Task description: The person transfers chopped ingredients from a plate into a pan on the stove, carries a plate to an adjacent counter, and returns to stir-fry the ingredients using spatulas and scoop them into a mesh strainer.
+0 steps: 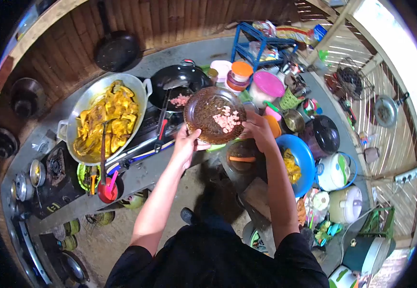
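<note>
Grip: both hands grasp the plate (202, 111). The left hand (188, 145) pinches the near-left rim, thumb on top; the right hand (256, 127) holds the right edge. The fingers beneath the plate are mostly hidden, so the depth of support cannot be told.

Position: the plate is held in front of the body, at the near-right side of the wok (183, 73). It overlaps part of the wok in this view; the height between them cannot be judged.

Load: pink pieces (227, 119) lie on the right half of the plate, close to the right hand. Similar pink bits (180, 100) lie in the wok.

Risk 1, spill. The load is off-centre. A drop of the right hand could send the pieces over the right rim, away from the wok.

Risk 2, slip. The plate looks smooth and glossy. Wet or greasy fingers could lose the rim, especially at the left, where the visible hold is a pinch.

Risk 3, snag. The spatula (164, 115) rests across the wok, its handle projecting near the left hand. A sideways move of the plate or wrist could knock it and flip it out.

Risk 4, stray pieces. The pan (77, 96) of yellow food stands left of the wok, and tubs (241, 72) stand to its right. A hasty tip with the plate misaligned could scatter pieces among the tubs.
</note>
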{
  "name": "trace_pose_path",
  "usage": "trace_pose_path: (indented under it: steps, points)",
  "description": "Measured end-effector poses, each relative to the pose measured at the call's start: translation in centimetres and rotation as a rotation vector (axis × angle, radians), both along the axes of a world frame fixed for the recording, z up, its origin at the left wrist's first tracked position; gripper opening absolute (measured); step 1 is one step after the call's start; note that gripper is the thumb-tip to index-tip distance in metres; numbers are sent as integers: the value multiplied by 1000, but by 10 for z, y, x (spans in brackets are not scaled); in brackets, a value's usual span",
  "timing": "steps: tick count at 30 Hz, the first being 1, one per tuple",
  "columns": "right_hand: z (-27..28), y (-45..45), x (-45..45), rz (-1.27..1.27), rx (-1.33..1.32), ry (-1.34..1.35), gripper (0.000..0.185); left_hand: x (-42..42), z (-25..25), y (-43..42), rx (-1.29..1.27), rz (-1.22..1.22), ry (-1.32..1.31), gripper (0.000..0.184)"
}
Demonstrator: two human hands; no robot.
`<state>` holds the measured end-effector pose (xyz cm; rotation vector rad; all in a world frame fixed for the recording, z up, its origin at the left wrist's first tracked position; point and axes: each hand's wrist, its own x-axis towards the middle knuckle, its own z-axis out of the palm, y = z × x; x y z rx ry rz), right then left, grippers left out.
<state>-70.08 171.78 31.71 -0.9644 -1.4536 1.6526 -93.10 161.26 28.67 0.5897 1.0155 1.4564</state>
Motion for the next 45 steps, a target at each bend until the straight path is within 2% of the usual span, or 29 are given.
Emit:
trace_pose_path:
  steps: [1,3,8,10,11,15,20,22,23,26,31,45]
  points:
    - [-4,-5,12,-17,-3,-3,54,11,-5,1,-15,-34,11,35]
    - [-12,-16,33,-205,-107,-35,50,36,-12,-1,-31,-83,24,31]
    - [-39,-30,82,-287,-159,-72,44,74,-39,6,-108,-192,21,35]
    - [-54,-34,97,-333,-184,-60,43,83,-55,13,-233,-298,-32,38]
    - [-62,-32,104,-330,-196,-40,43,87,-61,16,-272,-302,-109,41]
    - [-109,-16,118,-338,-207,-60,44,102,-91,33,-389,-315,-103,52]
    - [-163,5,119,-396,-262,-71,44,118,-150,63,-436,-201,-96,51]
    - [-178,17,113,-505,-337,-49,44,120,-162,74,-520,-131,-67,50]
    - [-182,26,115,-385,-364,-57,46,119,-167,79,-540,-153,-50,52]
    - [-211,43,106,-490,-427,-43,46,115,-178,94,-508,-169,-66,56]
    - [-230,65,96,-510,-502,-19,46,109,-190,111,-448,-207,-96,69]
    - [-269,89,77,-542,-491,-49,42,105,-225,128,-452,-157,-166,78]
